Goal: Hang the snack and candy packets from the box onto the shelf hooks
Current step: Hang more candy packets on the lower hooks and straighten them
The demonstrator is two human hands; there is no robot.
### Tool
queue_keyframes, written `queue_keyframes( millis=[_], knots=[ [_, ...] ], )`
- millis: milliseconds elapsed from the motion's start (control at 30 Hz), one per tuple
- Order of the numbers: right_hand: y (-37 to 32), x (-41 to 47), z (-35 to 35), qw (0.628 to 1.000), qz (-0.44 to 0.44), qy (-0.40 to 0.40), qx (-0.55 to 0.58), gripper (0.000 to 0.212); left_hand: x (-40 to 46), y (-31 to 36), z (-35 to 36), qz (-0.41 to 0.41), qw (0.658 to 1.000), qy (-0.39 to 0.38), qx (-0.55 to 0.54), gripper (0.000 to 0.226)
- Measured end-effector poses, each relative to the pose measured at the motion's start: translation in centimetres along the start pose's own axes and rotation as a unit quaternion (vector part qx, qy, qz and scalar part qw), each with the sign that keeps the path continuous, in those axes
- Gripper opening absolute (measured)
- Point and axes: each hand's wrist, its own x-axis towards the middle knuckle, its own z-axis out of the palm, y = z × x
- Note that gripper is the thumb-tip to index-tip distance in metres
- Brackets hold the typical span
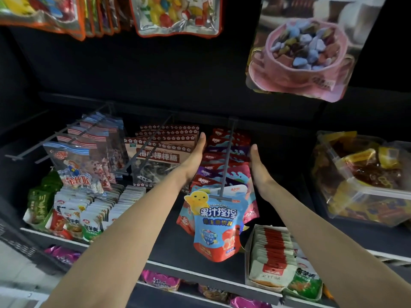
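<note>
**Gummy packets being squared up on the centre hook**

Gummy packets [219, 174] hang in a row along the centre hook [225, 161], just below mid-frame, the front blue pouch [214, 227] at six o'clock of the row. No box shows itself clearly. The left hand [196, 155], fingers straight and released, lies flat against the row's nine o'clock side; the right hand [255, 163], equally flat and holding nothing, stands at its three o'clock side. To do this well, the person would likely press both palms inward evenly, then slide the packets back along the hook so none slips off its tip.
</note>
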Motion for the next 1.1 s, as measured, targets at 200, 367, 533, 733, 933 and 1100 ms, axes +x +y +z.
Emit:
queue_keyframes(
  millis=[200, 367, 533, 733, 933, 1100],
  knots=[
    [0.0, 0.2, -0.2, 1.0, -0.016, 0.01, -0.009, 0.068, -1.1, 0.6, 0.5, 0.0, 0.998, -0.031, -0.056, 0.095],
    [0.2, -0.3, 0.1, 0.999, -0.009, 0.047, -0.011, 0.073, -2.4, 0.9, 0.7, 0.048, 0.991, 0.006, -0.123, 0.068],
    [2.1, -3.2, 0.0, 0.994, -0.041, 0.094, 0.022, 0.068, -5.4, -1.8, -0.1, 0.088, 0.989, 0.039, -0.116, 0.062],
    [3.8, -7.0, 1.7, 0.998, -0.034, 0.047, 0.013, 0.061, -7.9, -4.2, 1.5, 0.068, 0.984, 0.068, -0.15, 0.054],
    [4.1, -7.2, 3.5, 0.994, 0.004, 0.036, 0.103, 0.066, -7.7, -4.1, 2.2, 0.048, 0.964, 0.054, -0.255, 0.051],
    [4.2, -7.3, 4.1, 0.988, 0.034, 0.036, 0.149, 0.069, -8.0, -4.0, 2.4, 0.052, 0.954, 0.035, -0.293, 0.056]
  ],
)
